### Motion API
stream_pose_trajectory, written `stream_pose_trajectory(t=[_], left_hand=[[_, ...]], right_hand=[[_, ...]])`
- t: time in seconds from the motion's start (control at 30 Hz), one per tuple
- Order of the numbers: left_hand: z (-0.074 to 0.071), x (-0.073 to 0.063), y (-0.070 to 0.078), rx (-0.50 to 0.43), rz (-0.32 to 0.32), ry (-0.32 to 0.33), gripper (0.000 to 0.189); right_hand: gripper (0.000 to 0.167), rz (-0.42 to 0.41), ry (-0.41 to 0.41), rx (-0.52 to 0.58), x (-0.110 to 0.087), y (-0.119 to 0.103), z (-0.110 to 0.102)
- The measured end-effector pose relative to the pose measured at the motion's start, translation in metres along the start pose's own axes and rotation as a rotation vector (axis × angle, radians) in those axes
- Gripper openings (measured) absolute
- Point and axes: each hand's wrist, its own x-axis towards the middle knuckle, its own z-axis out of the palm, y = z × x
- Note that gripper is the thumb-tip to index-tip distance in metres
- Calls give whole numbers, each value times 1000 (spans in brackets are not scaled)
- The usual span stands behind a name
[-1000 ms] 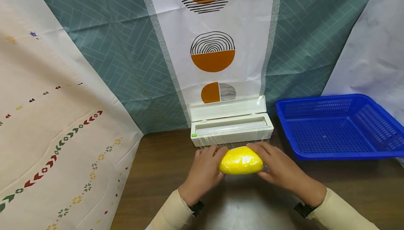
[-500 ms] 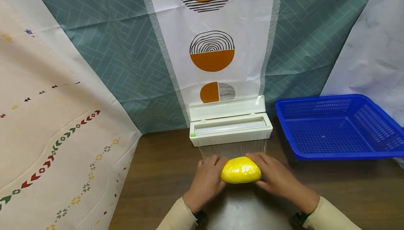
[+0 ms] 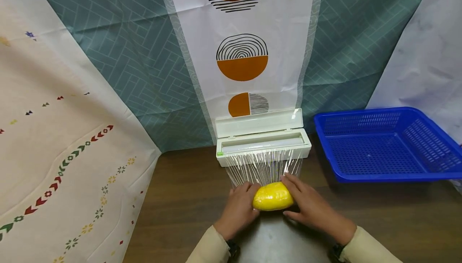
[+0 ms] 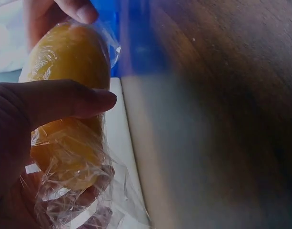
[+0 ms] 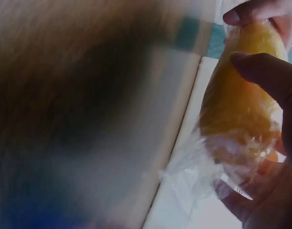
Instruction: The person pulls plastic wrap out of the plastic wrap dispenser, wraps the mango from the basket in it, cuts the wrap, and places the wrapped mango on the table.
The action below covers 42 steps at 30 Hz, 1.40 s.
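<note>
A yellow oval fruit (image 3: 273, 196), mango-like in shape, is wrapped in shiny cling film. My left hand (image 3: 241, 207) grips one end, its thumb laid across the fruit in the left wrist view. At the other end my right hand (image 3: 310, 207) holds it, thumb on top and fingers curled beneath in the right wrist view. Loose film (image 4: 79, 191) bunches around the end by the left fingers, and more loose film (image 5: 184, 171) hangs by the right. A pleated sheet of cling film (image 3: 265, 166) stretches from the white dispenser (image 3: 265, 156) to the fruit.
The dispenser's lid (image 3: 260, 122) stands raised, with a film roll (image 3: 261, 145) inside. To its right is a blue plastic basket (image 3: 375, 154). Patterned cloth (image 3: 144, 74) hangs behind the brown wooden table (image 3: 180, 199), and pale cloth (image 3: 72, 134) borders its left.
Both hands have drawn the fruit toward the person, away from the dispenser, and more film now spans between. The fruit has tilted slightly, and the right hand has shifted left.
</note>
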Motion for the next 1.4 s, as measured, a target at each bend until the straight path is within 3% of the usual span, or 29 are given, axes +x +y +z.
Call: stream_pose_trajectory(t=[0.1, 0.23, 0.4, 0.57, 0.73, 0.83, 1.03, 1.2, 1.4], left_hand=[[2, 1, -1, -49, -24, -21, 63], [4, 3, -2, -102, -55, -23, 60], [9, 4, -3, -106, -63, -19, 59], [13, 5, -1, -91, -99, -52, 58], [11, 4, 2, -103, -129, -93, 79], [7, 4, 6, -107, -121, -82, 90], [3, 5, 14, -43, -60, -32, 73], [7, 11, 14, 2, -66, -3, 71], [9, 19, 5, -7, -73, 3, 60]], right_hand=[[102, -45, 22, -8, 2, -3, 2], [88, -99, 28, -24, 6, -6, 6], [76, -94, 13, -66, 11, -4, 9], [74, -96, -15, -73, 15, 0, 12], [72, -103, -38, -87, 19, 2, 16], [71, -91, -60, -81, 24, 3, 16], [70, -53, -110, -38, 34, 3, 12], [67, -29, -147, -8, 41, 3, 9], [72, 18, -168, 42, 44, 4, 10]])
